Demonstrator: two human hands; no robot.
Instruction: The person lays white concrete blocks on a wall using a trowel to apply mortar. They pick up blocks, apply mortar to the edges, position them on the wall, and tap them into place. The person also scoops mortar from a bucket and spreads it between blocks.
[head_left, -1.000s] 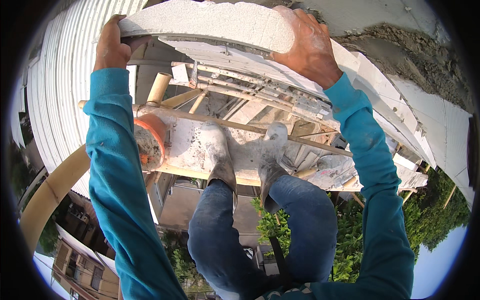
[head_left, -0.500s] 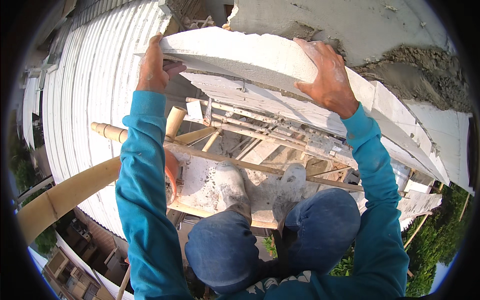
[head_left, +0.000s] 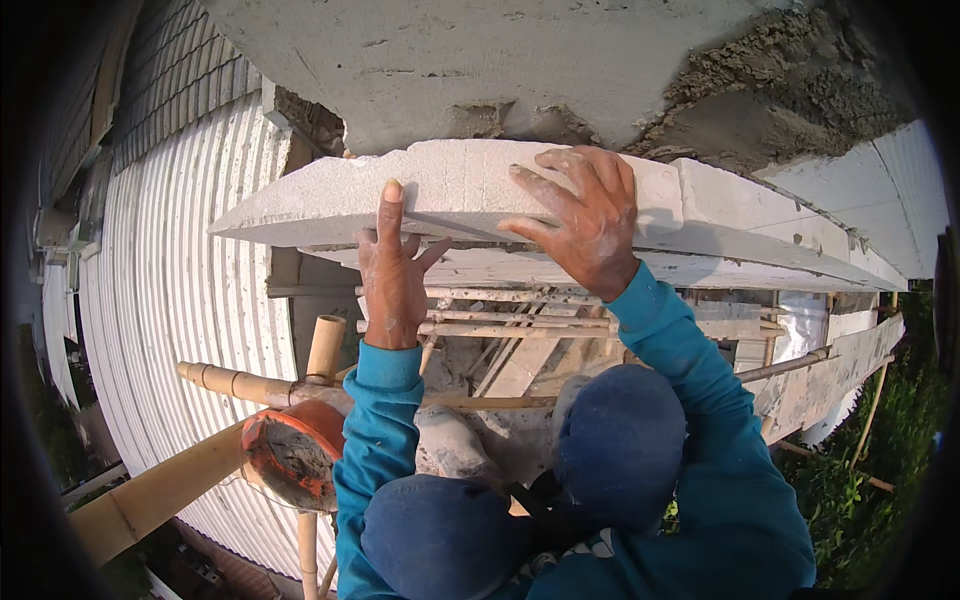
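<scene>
A long white lightweight concrete block (head_left: 450, 185), its left end ragged and tapering, lies along the top of the wall ahead of me. My right hand (head_left: 590, 215) grips it near its right end, fingers bent over the upper face and thumb at the near edge. Against the near edge, left of the middle, rests my left hand (head_left: 393, 270). One of its digits points up onto the block and the others spread below, so it is open and touching. Further right, another white block (head_left: 760, 205) continues the row.
Wet grey mortar (head_left: 770, 90) clings to the wall at the upper right. An orange bucket of mortar (head_left: 295, 455) stands at my left, beside bamboo poles (head_left: 160, 490). Corrugated roofing (head_left: 190, 270) spreads left. Below are bamboo rails (head_left: 520, 330) and the scaffold plank under my boots.
The block has turned level and now lies along the wall. My left hand has left its end and shifted right along it; my right hand has moved left. The orange bucket shows more fully.
</scene>
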